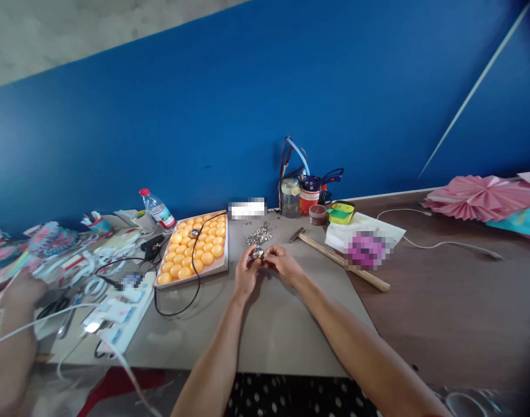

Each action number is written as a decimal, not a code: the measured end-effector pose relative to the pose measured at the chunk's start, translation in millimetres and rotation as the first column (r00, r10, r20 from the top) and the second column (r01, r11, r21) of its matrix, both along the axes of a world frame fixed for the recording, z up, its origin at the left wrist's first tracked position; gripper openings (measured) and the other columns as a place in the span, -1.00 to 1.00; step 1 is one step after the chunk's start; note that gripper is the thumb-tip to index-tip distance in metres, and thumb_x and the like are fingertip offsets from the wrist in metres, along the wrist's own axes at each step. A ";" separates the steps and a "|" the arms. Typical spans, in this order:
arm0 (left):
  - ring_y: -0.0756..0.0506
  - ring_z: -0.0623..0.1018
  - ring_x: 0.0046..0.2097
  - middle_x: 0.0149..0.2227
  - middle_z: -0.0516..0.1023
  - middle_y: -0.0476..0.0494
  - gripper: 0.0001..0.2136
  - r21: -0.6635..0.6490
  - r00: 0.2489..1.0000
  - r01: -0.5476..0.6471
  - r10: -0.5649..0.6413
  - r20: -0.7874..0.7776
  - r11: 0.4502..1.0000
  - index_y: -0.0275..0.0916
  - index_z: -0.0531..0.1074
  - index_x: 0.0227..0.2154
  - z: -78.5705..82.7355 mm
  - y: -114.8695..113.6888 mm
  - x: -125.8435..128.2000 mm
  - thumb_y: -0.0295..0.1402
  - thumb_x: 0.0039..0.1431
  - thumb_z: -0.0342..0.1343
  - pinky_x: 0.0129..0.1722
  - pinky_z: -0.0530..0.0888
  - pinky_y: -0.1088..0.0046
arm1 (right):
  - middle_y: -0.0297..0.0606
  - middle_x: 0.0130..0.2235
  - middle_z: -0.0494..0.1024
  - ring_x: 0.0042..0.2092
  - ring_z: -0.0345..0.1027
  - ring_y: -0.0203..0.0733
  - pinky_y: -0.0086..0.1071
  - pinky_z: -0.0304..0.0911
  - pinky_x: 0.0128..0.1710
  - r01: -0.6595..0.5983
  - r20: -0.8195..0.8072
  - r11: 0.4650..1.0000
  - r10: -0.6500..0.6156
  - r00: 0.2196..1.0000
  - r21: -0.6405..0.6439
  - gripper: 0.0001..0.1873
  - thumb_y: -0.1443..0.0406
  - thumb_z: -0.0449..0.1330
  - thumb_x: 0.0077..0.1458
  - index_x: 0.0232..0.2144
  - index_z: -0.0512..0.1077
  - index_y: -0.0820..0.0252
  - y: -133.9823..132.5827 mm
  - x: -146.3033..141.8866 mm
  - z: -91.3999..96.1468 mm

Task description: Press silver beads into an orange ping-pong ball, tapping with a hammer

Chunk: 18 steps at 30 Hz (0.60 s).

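A small, shiny silver ball-like piece (258, 253) is held just above the grey mat, between both hands. My left hand (246, 275) grips it from the left with thumb and fingers. On its other side, the fingertips of my right hand (284, 263) are closed at its edge. Its exact kind is too small to make out. Just beyond my fingers lies a loose pile of small shiny metal pieces (259, 234). Left of the hands stands a white tray (226, 255) of orange balls (207, 258), with a similar silver piece (194, 233) among them.
A hammer (334, 255) lies to the right, near a white box (336, 238). Behind stand a glass jar (290, 200) and an orange-and-white cup (309, 202). A black cable (178, 314) loops across the tray. Another person's arm (17, 324) reaches in at left, beside power strips (125, 321).
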<state>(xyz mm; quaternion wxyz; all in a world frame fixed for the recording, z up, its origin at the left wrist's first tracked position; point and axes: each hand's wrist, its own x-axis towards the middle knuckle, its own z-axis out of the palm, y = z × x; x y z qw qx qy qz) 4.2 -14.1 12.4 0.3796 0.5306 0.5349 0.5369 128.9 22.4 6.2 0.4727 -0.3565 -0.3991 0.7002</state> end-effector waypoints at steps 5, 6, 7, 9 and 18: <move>-0.12 0.49 -0.09 -0.04 0.49 -0.17 -0.58 0.013 1.000 -0.007 0.007 -0.004 1.000 -0.20 0.39 -0.03 -4.1 0.7 -0.2 -0.25 0.00 0.17 -0.05 0.38 0.35 | -0.47 -0.66 0.36 -0.57 0.25 -0.35 -0.45 0.16 -0.48 0.029 0.023 1.000 -0.029 0.999 -0.007 -0.78 0.27 0.24 -0.27 -0.55 0.25 0.16 0.7 -0.9 -2.1; -0.12 0.49 -0.10 -0.05 0.50 -0.16 -0.58 0.014 1.000 -0.004 0.004 0.005 1.000 -0.19 0.40 -0.03 -4.6 0.7 -0.5 -0.26 0.00 0.18 -0.05 0.38 0.35 | -0.47 -0.67 0.36 -0.57 0.25 -0.35 -0.45 0.17 -0.48 0.028 0.034 1.000 -0.028 0.999 -0.004 -0.79 0.27 0.24 -0.26 -0.55 0.25 0.15 1.0 -1.0 -2.6; -0.12 0.49 -0.10 -0.06 0.50 -0.15 -0.59 0.019 1.000 -0.003 0.002 0.013 1.000 -0.19 0.41 -0.04 -5.0 0.5 -0.8 -0.27 0.00 0.18 -0.05 0.38 0.36 | -0.46 -0.67 0.36 -0.58 0.25 -0.34 -0.45 0.17 -0.49 0.028 0.048 1.000 -0.028 0.998 0.002 -0.80 0.27 0.23 -0.25 -0.55 0.25 0.15 1.3 -1.2 -3.2; -0.11 0.48 -0.09 -0.06 0.50 -0.14 -0.62 0.032 0.999 -0.006 0.005 0.034 0.999 -0.17 0.43 -0.07 -5.3 0.0 -0.9 -0.30 -0.02 0.20 -0.04 0.37 0.38 | -0.45 -0.68 0.37 -0.60 0.23 -0.35 -0.45 0.15 -0.53 0.029 0.078 1.000 -0.030 0.997 0.011 -0.81 0.28 0.22 -0.24 -0.56 0.25 0.16 2.0 -1.6 -4.4; -0.10 0.49 -0.15 -0.13 0.52 -0.12 -0.59 0.002 0.988 -0.012 0.012 0.157 1.000 -0.18 0.44 -0.09 1.4 -0.9 2.8 -0.32 -0.08 0.25 -0.13 0.39 0.43 | -0.47 -0.68 0.33 -0.61 0.17 -0.37 -0.48 0.06 -0.58 0.005 -0.056 1.000 -0.006 0.998 -0.016 -0.77 0.25 0.26 -0.29 -0.56 0.25 0.15 1.3 -1.8 -2.3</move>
